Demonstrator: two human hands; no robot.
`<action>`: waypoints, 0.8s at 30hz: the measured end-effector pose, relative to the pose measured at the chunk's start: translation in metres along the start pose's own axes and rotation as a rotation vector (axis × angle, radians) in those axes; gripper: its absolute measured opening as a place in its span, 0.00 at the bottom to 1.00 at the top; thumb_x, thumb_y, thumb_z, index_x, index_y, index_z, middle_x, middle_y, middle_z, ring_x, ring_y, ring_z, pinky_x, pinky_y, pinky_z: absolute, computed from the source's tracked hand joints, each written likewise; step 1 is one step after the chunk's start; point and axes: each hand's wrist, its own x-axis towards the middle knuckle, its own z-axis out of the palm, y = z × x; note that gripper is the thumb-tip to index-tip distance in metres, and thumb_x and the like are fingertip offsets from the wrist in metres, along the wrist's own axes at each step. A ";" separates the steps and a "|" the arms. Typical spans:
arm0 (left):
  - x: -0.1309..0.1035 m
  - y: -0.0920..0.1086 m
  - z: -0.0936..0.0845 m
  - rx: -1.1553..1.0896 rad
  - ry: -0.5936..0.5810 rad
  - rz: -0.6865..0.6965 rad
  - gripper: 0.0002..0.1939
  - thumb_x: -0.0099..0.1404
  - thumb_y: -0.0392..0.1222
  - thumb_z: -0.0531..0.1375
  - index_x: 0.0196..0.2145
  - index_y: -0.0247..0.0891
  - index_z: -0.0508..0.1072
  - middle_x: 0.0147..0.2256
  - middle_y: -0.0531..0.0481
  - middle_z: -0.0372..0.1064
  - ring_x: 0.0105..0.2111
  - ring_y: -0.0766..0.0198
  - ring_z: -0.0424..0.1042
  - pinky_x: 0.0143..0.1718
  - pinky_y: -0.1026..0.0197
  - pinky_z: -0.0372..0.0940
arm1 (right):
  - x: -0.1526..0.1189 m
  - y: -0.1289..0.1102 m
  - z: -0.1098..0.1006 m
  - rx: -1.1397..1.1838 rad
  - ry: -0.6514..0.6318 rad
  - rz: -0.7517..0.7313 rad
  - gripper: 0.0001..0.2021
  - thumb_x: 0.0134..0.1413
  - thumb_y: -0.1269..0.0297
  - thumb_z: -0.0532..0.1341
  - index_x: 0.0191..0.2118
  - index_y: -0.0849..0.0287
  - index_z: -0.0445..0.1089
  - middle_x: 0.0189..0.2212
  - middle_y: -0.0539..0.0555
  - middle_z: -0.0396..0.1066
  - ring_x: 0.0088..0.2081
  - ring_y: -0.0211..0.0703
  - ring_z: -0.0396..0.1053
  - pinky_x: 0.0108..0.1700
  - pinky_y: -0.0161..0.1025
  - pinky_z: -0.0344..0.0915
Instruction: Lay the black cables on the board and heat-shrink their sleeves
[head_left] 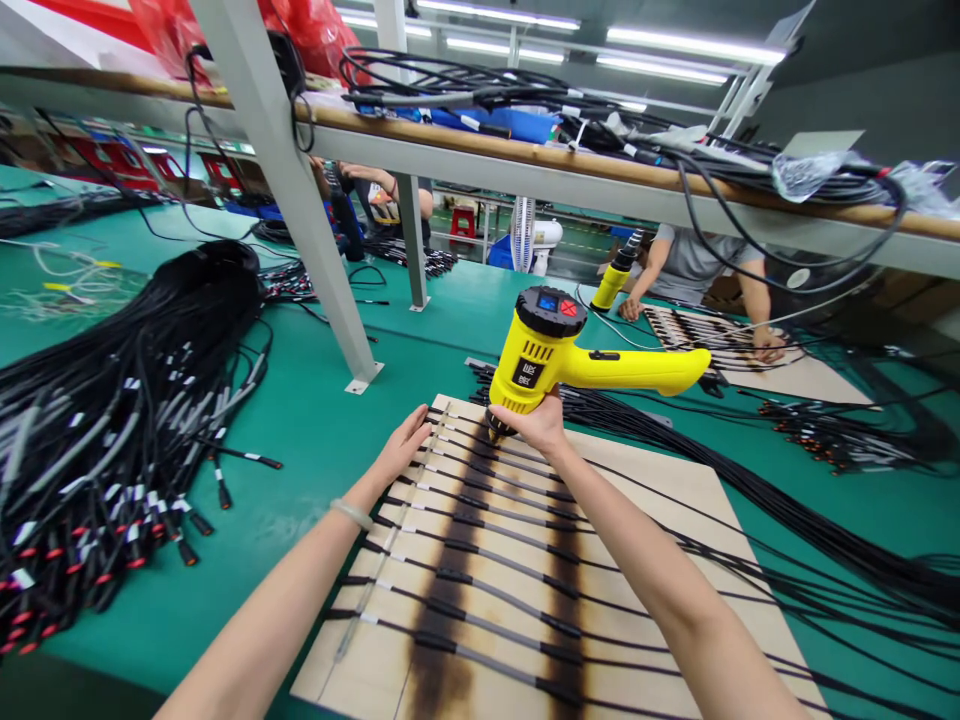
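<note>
A yellow heat gun with a black top and a small display is held in my right hand, nozzle down over the upper part of a wooden board. Across the board lie several black cables with grey sleeves, side by side, over two dark scorched bands. My left hand rests at the board's upper left edge by the cable ends, its fingers extended and close together, with a bangle on the wrist. Whether its fingertips press on a cable is hard to tell.
Bundled black cables lie on the green table at left, and more run behind the board to the right. A metal post supports a cable-laden shelf. Across the table, a person's hands are at another board.
</note>
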 end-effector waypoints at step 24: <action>-0.031 -0.002 -0.015 0.135 -0.041 0.020 0.48 0.55 0.74 0.48 0.60 0.34 0.60 0.60 0.37 0.56 0.61 0.48 0.55 0.65 0.46 0.34 | -0.015 -0.013 0.002 0.005 0.028 0.057 0.20 0.30 0.61 0.72 0.35 0.59 0.71 0.35 0.55 0.76 0.38 0.52 0.75 0.45 0.52 0.72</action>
